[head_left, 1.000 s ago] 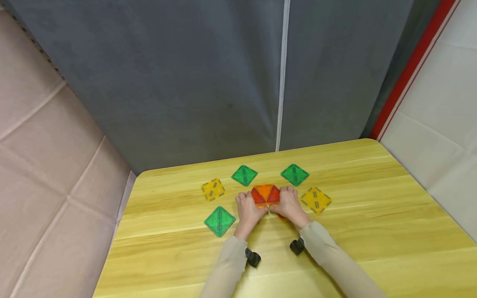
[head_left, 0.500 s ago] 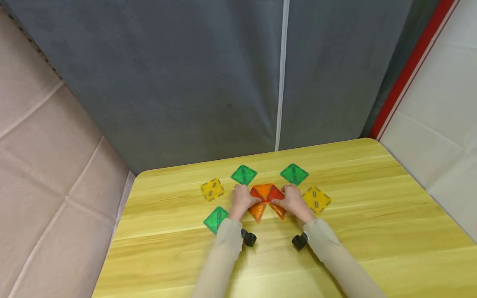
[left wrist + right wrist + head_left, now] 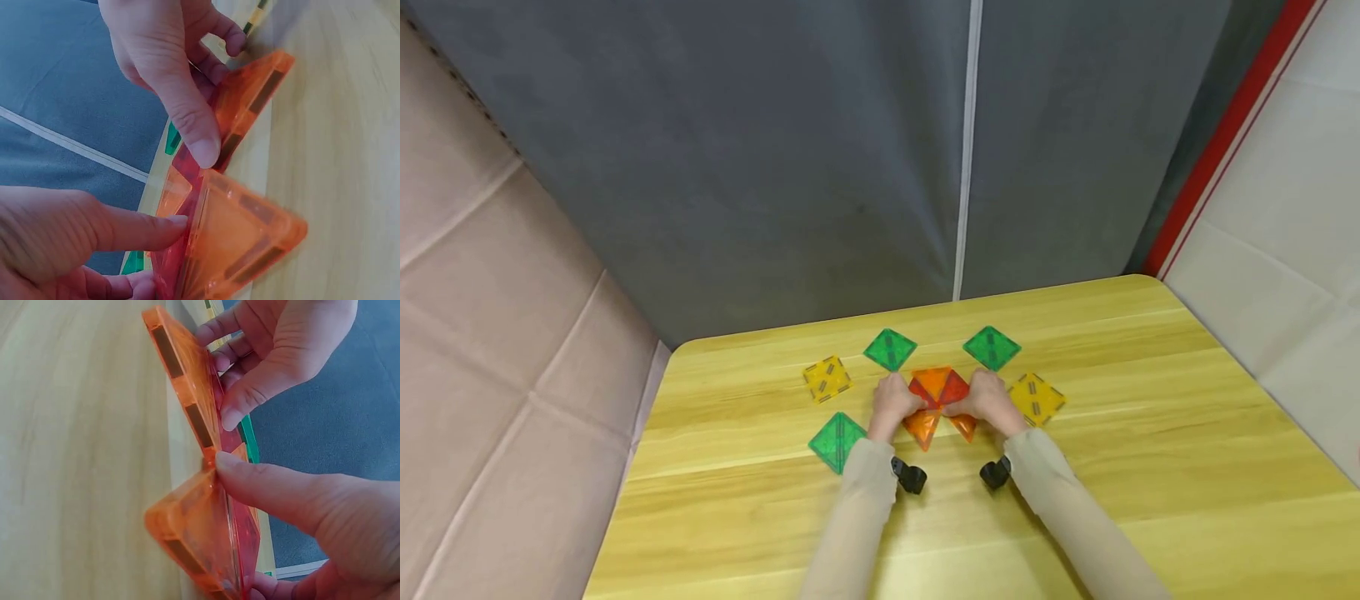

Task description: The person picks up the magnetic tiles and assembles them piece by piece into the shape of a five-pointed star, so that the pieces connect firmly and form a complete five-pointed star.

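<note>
Our left hand (image 3: 892, 402) pinches the left red triangle (image 3: 920, 389), the thumb flat on its face and the other fingers bent at its outer side. Our right hand (image 3: 991, 400) pinches the right red triangle (image 3: 953, 387) likewise, its thumb tip near the meeting point of the tiles; its other fingers are mostly hidden.

Between the two red pieces we have an orange triangle (image 3: 932, 379) on the far side. On our side a left orange piece (image 3: 923, 428) and a right orange piece (image 3: 964, 426) meet the red ones at an angle.

Farther out lie two green diamonds (image 3: 891, 349) beyond our hands, a yellow square (image 3: 827, 380) well left, another yellow square (image 3: 1036, 399) just beside our right hand, and a nearer green diamond (image 3: 835, 442) partly behind our left sleeve (image 3: 871, 483). All sit on the wooden table (image 3: 1150, 467), before a grey curtain (image 3: 737, 167).
</note>
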Tool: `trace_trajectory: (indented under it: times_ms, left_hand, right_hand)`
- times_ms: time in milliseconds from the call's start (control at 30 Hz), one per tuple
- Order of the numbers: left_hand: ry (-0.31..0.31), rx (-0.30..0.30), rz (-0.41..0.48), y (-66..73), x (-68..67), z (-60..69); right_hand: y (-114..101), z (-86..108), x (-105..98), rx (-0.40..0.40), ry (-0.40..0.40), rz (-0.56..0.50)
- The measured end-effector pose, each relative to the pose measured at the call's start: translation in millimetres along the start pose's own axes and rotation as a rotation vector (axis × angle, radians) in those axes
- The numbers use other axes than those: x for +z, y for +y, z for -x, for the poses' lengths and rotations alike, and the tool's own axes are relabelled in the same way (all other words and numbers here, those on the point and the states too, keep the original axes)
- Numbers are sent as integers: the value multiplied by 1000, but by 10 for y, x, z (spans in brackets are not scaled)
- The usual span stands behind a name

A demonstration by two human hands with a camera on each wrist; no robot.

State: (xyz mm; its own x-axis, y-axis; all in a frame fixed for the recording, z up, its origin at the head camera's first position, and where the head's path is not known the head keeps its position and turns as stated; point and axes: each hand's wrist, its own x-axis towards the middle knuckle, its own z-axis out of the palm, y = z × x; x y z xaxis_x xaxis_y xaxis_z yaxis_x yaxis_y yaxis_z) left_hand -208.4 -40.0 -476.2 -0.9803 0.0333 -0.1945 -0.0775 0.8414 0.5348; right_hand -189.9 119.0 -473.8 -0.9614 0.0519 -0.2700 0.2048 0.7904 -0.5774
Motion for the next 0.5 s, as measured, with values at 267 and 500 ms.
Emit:
trace_trajectory:
  times_ms: [267, 500]
  left_hand:
    - [-67, 68, -18, 5, 3, 145]
    - [-59, 161, -136, -17, 75, 193]
  right_hand:
    - [19, -28, -14, 19, -23, -8]
    - [70, -21, -40, -29, -23, -58]
